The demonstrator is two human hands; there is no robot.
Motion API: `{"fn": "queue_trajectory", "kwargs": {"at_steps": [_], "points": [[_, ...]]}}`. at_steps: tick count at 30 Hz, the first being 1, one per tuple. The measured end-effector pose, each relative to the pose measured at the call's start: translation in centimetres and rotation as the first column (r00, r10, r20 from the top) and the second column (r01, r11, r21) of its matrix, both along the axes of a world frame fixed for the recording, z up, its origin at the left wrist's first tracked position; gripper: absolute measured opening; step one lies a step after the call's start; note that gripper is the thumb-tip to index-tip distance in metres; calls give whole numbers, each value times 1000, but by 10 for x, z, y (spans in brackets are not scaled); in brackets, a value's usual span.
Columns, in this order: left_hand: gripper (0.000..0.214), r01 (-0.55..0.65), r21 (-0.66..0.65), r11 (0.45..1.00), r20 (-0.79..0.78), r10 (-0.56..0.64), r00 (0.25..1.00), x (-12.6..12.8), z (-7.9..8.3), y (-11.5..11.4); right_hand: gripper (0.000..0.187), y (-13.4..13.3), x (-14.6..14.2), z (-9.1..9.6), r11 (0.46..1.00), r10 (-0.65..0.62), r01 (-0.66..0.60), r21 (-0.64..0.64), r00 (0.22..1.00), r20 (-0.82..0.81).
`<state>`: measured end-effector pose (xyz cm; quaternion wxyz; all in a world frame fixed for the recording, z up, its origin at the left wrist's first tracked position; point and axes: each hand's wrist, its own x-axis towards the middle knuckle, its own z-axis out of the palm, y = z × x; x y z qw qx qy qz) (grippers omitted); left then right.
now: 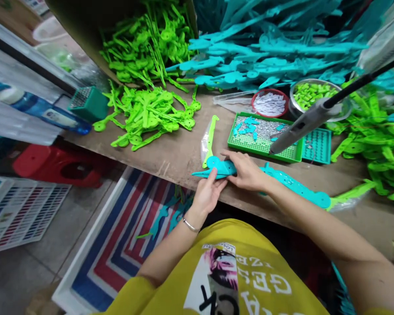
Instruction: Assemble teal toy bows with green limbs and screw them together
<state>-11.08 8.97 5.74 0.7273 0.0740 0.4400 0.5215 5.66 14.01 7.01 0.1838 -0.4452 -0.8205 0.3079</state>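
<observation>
My left hand (207, 194) pinches the near side of a turquoise plastic part (221, 165) at the table's front edge, its thumb on top. My right hand (246, 171) is closed over the right end of the same part, its fingers bent across it. Part of the piece is hidden under both hands. Beyond its rounded end lies a lime green curved piece with a clear blade (207, 140). Under my right forearm runs a long turquoise piece (297, 186); at its right end is another green piece with a clear blade (354, 195).
A grey electric screwdriver (300, 124) hangs over a green tray (264, 151) of small screws and turquoise bits. Behind are a red bowl (269, 91) of white pieces and a metal bowl (293, 94). Green parts (151, 113) and turquoise parts (249, 65) are heaped around.
</observation>
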Motion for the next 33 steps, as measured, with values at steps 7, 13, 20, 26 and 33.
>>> {"fn": "queue_trajectory", "kwargs": {"at_steps": [7,13,20,26,33], "points": [[38,47,-56,997,66,-44,997,4,0,-4,73,32,-13,13,872,-98,-71,-484,944,-314],[39,56,-50,997,37,-54,998,9,2,-18,43,77,-81,15,794,-264,27,-608,915,-304],[36,117,-35,993,31,-116,993,6,2,-21,55,78,-94,22,896,48,-99,-434,991,-128],[33,96,-20,995,2,-96,995,10,-7,-15,47,62,-78,27,931,17,12,-364,997,77],[34,90,13,996,-10,-90,996,16,2,-18,73,64,-73,24,907,-163,122,-403,984,-67]]}}
